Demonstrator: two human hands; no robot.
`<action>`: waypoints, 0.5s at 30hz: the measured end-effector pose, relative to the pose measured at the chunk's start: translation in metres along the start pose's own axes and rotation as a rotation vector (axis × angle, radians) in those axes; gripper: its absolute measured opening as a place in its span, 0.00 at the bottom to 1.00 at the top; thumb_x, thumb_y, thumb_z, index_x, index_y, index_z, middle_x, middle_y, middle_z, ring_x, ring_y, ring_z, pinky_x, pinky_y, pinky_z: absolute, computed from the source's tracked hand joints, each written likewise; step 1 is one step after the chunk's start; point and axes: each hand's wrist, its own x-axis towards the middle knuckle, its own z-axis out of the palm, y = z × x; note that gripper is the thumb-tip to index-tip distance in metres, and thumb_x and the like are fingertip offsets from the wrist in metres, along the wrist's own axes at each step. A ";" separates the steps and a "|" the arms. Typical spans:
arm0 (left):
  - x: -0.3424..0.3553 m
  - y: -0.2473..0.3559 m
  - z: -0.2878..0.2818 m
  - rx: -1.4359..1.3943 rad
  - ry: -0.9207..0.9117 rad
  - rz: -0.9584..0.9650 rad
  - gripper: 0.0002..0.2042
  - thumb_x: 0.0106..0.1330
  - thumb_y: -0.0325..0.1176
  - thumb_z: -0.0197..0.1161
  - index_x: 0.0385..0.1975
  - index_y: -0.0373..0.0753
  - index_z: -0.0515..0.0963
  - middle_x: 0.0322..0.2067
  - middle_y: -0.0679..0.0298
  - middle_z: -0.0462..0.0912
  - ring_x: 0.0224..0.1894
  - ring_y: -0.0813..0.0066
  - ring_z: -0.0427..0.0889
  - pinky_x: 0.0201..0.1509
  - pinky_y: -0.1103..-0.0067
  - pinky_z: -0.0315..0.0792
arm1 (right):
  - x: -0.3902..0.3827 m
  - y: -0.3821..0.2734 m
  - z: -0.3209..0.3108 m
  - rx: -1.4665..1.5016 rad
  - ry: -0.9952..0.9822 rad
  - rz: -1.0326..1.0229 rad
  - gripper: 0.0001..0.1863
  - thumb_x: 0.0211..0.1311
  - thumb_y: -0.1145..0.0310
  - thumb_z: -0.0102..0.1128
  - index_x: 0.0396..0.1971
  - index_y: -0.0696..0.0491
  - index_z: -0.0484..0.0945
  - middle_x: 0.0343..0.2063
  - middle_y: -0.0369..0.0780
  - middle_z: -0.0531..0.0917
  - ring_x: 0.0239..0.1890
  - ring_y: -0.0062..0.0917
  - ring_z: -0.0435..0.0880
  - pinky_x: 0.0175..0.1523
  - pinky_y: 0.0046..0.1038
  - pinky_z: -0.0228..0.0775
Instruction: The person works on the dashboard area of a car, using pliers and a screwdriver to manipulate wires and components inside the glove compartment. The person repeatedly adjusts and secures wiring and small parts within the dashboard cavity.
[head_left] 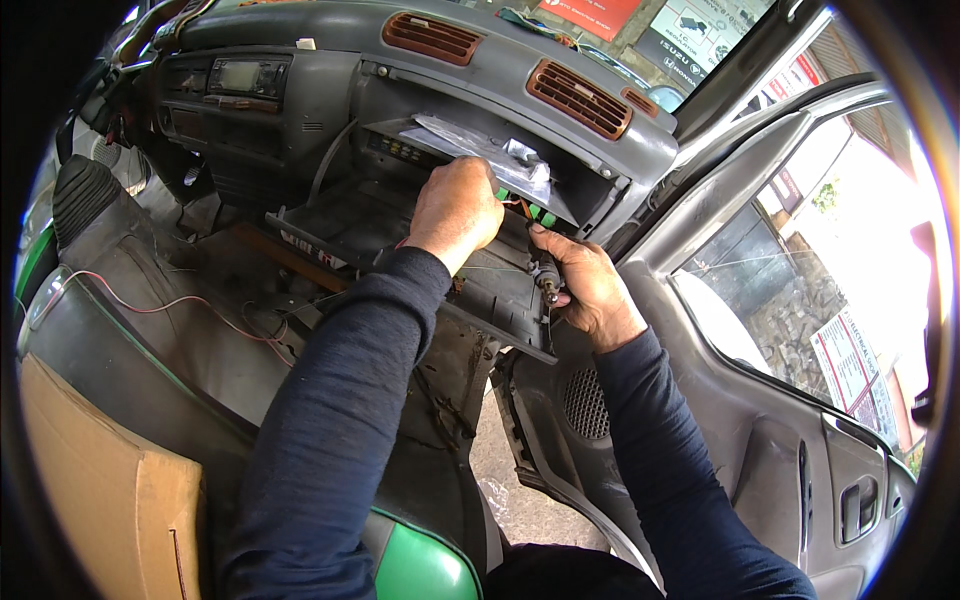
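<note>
My left hand (pixel 457 212) is closed in front of the open glove box compartment, its back toward me. Whatever its fingers hold is hidden behind them. Thin coloured wires and green connectors (pixel 541 215) show just beside its knuckles, under the shelf. My right hand (pixel 588 280) grips a dark, slim tool (pixel 543 272) with a metal end pointing down toward me; its exact kind is unclear. The tool's other end reaches up to the wires. Below both hands hangs the lowered glove box lid (pixel 510 305).
Papers in clear plastic (pixel 485 155) lie on the shelf inside the compartment. The open door (pixel 700 400) stands to the right. A cardboard box (pixel 105 480) sits on the seat at left, near a loose red wire (pixel 190 297). Air vents (pixel 578 98) top the dashboard.
</note>
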 end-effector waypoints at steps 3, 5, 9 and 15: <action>0.000 -0.001 0.000 0.038 -0.062 -0.001 0.11 0.61 0.33 0.74 0.40 0.37 0.86 0.43 0.52 0.88 0.51 0.54 0.87 0.58 0.66 0.78 | 0.000 0.000 0.000 -0.005 0.012 0.002 0.13 0.70 0.68 0.66 0.45 0.62 0.83 0.25 0.36 0.82 0.14 0.15 0.73 0.12 0.18 0.50; 0.000 -0.001 0.000 0.052 -0.061 -0.003 0.11 0.61 0.33 0.74 0.41 0.37 0.86 0.43 0.51 0.88 0.51 0.54 0.87 0.58 0.66 0.78 | 0.001 0.000 0.000 -0.012 0.010 -0.001 0.13 0.70 0.67 0.66 0.45 0.62 0.83 0.25 0.36 0.82 0.14 0.15 0.73 0.12 0.18 0.50; -0.002 0.001 -0.001 -0.015 -0.001 0.041 0.11 0.61 0.33 0.74 0.41 0.37 0.86 0.42 0.51 0.88 0.51 0.54 0.87 0.58 0.66 0.78 | 0.000 0.000 0.001 -0.017 0.006 -0.002 0.13 0.71 0.67 0.66 0.45 0.62 0.82 0.24 0.37 0.81 0.14 0.17 0.73 0.11 0.18 0.50; -0.002 0.001 -0.002 0.001 -0.028 0.003 0.11 0.62 0.32 0.73 0.42 0.37 0.86 0.43 0.51 0.88 0.51 0.53 0.87 0.58 0.66 0.78 | -0.002 0.000 0.002 -0.006 -0.007 -0.006 0.13 0.71 0.67 0.66 0.45 0.62 0.82 0.24 0.38 0.80 0.13 0.18 0.74 0.12 0.18 0.50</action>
